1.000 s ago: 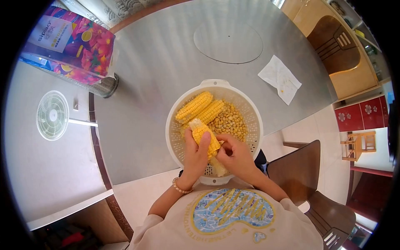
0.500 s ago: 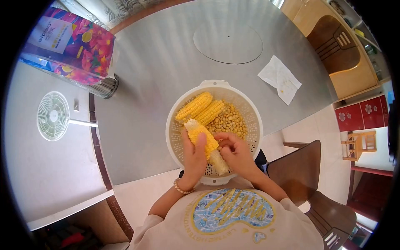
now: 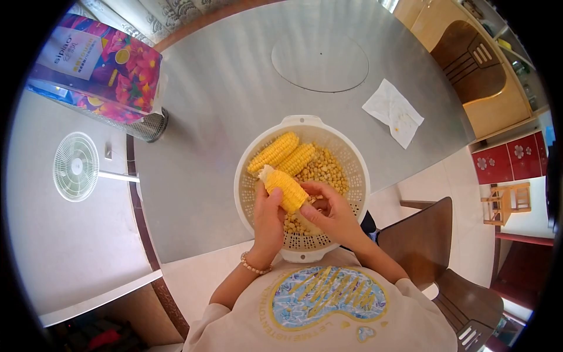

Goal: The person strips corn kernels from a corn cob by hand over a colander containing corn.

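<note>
Over a white perforated colander (image 3: 242,192), my left hand (image 3: 269,218) is wrapped round a partly stripped corn cob (image 3: 284,188), which slants with its pale tip up and to the left. My right hand (image 3: 334,215) is closed round the bare lower part of the same cob, thumb on its near side. Two whole corn cobs (image 3: 274,152) lie inside the colander at the upper left. Loose kernels (image 3: 326,168) are heaped beside them on the right, and more show below my hands.
On the grey table (image 3: 199,158) lies a crumpled white tissue (image 3: 393,112) at the right. A mesh basket (image 3: 153,127) with a colourful package (image 3: 105,70) stands at the left. Brown chairs (image 3: 419,237) are at the lower right; a white fan (image 3: 76,166) is beyond the table.
The cob has rolled in my left hand and shows fuller kernel rows. My right hand has moved left onto its bare part, and kernels below the hands have come into view.
</note>
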Motion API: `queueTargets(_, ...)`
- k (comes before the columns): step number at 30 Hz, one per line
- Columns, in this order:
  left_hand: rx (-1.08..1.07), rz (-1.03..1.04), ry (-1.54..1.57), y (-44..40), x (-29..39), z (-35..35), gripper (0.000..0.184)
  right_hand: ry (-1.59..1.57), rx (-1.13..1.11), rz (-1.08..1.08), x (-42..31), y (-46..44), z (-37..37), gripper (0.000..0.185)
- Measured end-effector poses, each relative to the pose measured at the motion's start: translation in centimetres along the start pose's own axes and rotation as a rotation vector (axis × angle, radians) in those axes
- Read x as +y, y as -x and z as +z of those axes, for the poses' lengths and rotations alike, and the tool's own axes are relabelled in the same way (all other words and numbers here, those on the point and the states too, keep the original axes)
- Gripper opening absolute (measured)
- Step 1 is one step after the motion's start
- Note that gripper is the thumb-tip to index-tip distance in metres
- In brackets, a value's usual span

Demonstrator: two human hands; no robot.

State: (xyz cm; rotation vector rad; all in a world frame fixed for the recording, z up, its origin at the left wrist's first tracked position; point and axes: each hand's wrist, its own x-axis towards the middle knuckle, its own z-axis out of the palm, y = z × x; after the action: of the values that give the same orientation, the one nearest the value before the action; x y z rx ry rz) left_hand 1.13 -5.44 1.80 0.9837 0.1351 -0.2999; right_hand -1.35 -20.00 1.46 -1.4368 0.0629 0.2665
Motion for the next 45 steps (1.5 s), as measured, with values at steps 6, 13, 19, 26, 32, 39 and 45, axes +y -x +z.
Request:
queueTargets(6, -0.071, 0.008, -0.174, -0.2, -0.5, 0.1, 0.042, 0.008, 0.102, -0.14, 1.3, 0.0, -0.1, 0.042)
queueTargets(13, -0.026, -0.047, -0.233, 0.4, 0.1, 0.8, 0.042, 0.044, 0.105, -0.17, 0.9, -0.1, -0.2, 0.038)
queueTargets(19, -0.036, -0.02, -0.262, 0.3, -0.6, 0.3, 0.042, -0.124, 0.049, -0.056, 0.6, -0.3, -0.7, 0.036)
queueTargets(26, 0.03, 0.03, -0.256, 0.3, -0.6, 0.4, 0.041, -0.127, 0.069, -0.064, -0.3, -0.1, -0.6, 0.036)
queueTargets(32, 0.062, 0.101, -0.244, 0.2, -0.5, 0.4, 0.037, 0.215, 0.128, -0.226, -0.9, 0.2, 0.0, 0.029)
queueTargets(39, 0.084, 0.112, -0.255, 0.5, -0.4, 0.6, 0.034, 0.151, 0.174, 0.069, 0.1, 0.6, -0.4, 0.02)
queueTargets(45, 0.11, 0.191, -0.355, 0.2, -0.6, 0.8, 0.034, 0.5, 0.208, -0.46, -0.8, 0.2, -0.1, 0.029)
